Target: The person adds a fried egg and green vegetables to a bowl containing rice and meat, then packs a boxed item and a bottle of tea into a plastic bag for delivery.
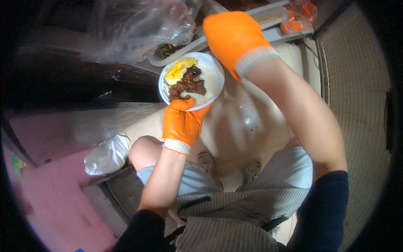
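Note:
In an orange coated work glove with a white knit cuff, my left hand (pixel 183 123) grips the near rim of a round white bowl (pixel 162 91). White rice (pixel 211 78) lines the bowl, with a piece of fried egg (pixel 181 70) at its upper left and dark brown food, perhaps meat, (pixel 188 84) beside the egg. My thumb rests over the rim, near the dark food. Farther forward and to the right is my right hand (pixel 237 41), gloved the same way and blurred. Its back faces me and its fingers are hidden, so a hold cannot be made out.
Beyond the bowl stand long translucent trays (pixel 195 44) with food bits, one beneath my right hand. Clear plastic sheeting (pixel 148 28) covers the upper left. An orange-and-clear plastic package (pixel 299 17) lies upper right. A silvery bag (pixel 108 154) sits beside my left knee; a woven panel (pixel 355 110) rises at right.

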The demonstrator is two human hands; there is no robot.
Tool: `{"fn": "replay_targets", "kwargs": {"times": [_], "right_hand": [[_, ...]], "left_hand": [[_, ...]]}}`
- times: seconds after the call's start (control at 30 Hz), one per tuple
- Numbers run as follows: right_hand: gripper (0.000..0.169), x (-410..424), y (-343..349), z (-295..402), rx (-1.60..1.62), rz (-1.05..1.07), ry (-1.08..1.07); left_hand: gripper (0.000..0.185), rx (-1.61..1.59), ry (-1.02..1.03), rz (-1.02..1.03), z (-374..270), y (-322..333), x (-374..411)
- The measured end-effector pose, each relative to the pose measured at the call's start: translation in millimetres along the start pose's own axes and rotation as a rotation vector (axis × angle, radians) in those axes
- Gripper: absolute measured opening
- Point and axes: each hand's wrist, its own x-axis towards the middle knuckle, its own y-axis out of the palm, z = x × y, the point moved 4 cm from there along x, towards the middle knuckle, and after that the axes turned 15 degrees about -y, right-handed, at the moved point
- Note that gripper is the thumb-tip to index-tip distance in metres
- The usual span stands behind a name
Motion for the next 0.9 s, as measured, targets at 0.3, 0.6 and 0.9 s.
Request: {"fn": "replay_targets", "kwargs": {"times": [0.3, 0.6, 0.9], "right_hand": [[0.017, -16.6, -28.1, -19.7, -0.043, -0.065, 0.078], [0.023, 8.0, -20.8, -5.1, 0.298, 0.020, 0.041], [0.022, 10.7, -1.4, -40.7, 0.432, -0.141, -0.555]], "left_hand": [[0.074, -0.044, -0.004, 0.050, 6.2, -4.8, 1.7], [0.073, -0.028, 0.037, -0.119, 6.6, -25.0, 8.6], [0.060, -0.091, 0.045, -0.117, 6.2, -16.5, 5.2]]}}
